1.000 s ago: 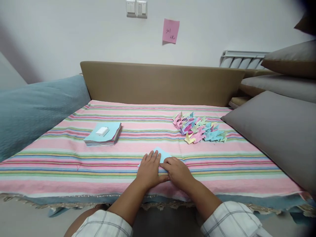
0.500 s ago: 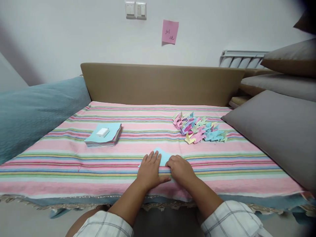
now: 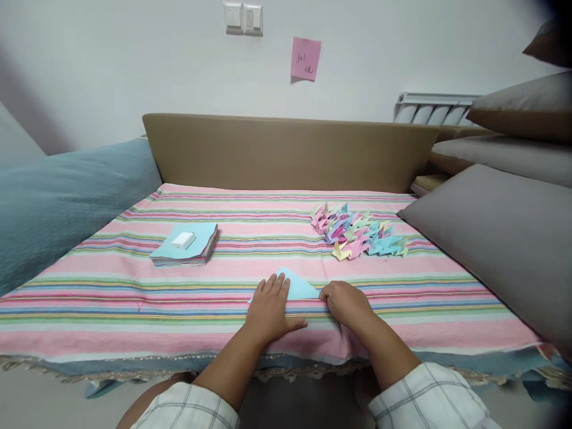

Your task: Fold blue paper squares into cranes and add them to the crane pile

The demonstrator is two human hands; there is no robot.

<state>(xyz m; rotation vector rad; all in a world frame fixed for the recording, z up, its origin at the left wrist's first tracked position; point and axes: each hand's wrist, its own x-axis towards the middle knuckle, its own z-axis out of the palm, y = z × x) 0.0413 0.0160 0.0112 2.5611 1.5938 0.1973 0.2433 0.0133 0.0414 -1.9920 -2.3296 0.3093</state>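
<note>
A light blue sheet of paper point(image 3: 300, 287), folded to a triangle, lies on the striped cloth with its long edge facing me. My left hand point(image 3: 268, 307) rests flat on its left part, fingers stretched out and thumb pointing right, hiding much of that side. At the paper's right corner is my right hand point(image 3: 346, 302), closed, its thumb and curled fingers on the tip. How much of the corner is between those fingers is hidden.
Stacked coloured paper point(image 3: 190, 253) stands at the left, topped by a small white block point(image 3: 183, 240). Folded paper cranes point(image 3: 353, 235) in several colours cluster at the right. Grey cushions point(image 3: 500, 238) border the right side, a blue bolster point(image 3: 75, 196) the left, a brown backrest point(image 3: 286, 152) the rear.
My right hand has slid rightward along the paper's near edge, from beside my left hand to the right corner, uncovering more paper. My left hand has stayed flat in place.
</note>
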